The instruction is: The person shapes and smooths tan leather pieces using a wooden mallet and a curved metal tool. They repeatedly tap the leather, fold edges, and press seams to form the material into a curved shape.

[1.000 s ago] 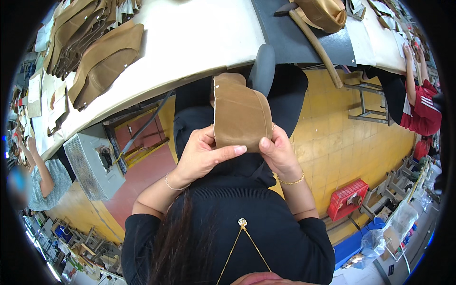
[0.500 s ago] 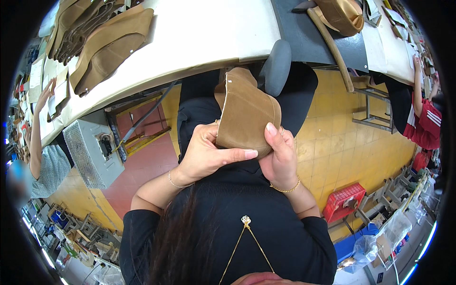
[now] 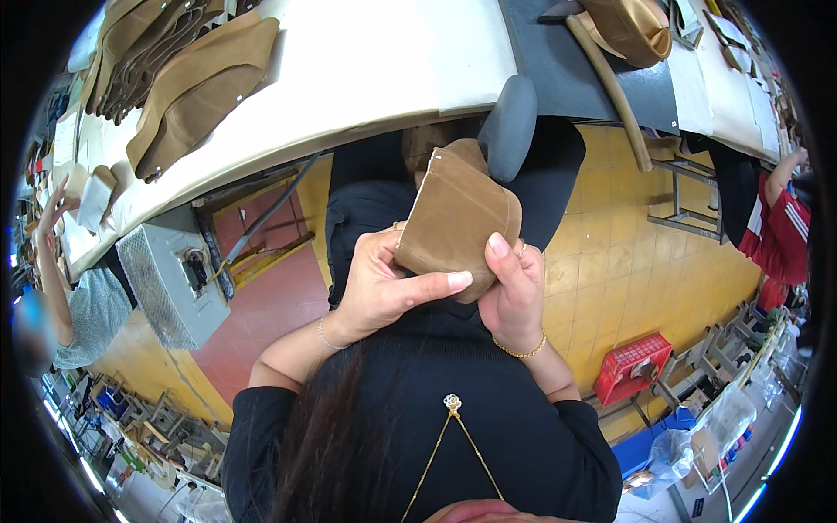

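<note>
Both hands closed on tan suede piece (image 3: 458, 222): left hand (image 3: 384, 288) thumb across its lower edge, right hand (image 3: 513, 292) pinching lower right corner. Looks soft, light, floppy, grippy nap; best held by edges w/ both hands. Piece stands above grip, over lap, below desk (image 3: 366, 70).

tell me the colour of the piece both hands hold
Tan brown leather piece, plain with no pattern; head view.

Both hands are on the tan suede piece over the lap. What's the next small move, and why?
Probably lift the tan suede piece toward the white table: left hand and right hand pinch only its lower edge, its upper part unsupported above the lap.
</note>
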Motion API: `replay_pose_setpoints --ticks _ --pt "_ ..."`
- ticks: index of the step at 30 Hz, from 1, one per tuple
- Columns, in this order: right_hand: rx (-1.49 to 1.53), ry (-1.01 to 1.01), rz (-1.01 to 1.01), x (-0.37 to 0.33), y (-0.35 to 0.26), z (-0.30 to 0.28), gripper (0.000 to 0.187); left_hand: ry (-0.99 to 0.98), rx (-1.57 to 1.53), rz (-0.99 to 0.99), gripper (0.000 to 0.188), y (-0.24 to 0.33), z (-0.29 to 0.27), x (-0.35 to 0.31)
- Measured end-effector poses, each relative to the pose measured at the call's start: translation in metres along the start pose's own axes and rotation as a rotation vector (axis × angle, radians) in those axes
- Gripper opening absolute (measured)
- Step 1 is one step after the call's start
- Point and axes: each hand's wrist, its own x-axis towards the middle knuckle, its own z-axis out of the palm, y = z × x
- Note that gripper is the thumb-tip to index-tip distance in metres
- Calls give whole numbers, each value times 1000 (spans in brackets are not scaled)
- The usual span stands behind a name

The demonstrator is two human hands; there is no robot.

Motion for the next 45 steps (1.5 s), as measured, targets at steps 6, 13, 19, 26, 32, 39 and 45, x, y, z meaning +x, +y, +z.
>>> replay_pose_setpoints --ticks 6,13,19,26,32,39,45 --pt "-13 -28 -30 -2 -2 -2 19 6 -81 17 22 -1 2 2" --pt "26 0 20 -1 3 -3 18 85 -195 -11 21 -13 0 1" --pt "48 69 71 0 4 -4 22 94 -208 -39 35 -13 -3 7" --pt "-31 -113 76 10 -20 -11 45 -150 17 -129 35 6 -5 4" --pt "-416 -203 -91 29 -54 -15 41 -270 -690 -145 46 17 -2 15" --pt "-704 -201 -348 66 -110 7 26 -246 -586 -102 52 16 20 33" --pt "-982 -231 -645 75 -136 13 18 -264 -607 -52 50 22 32 38"
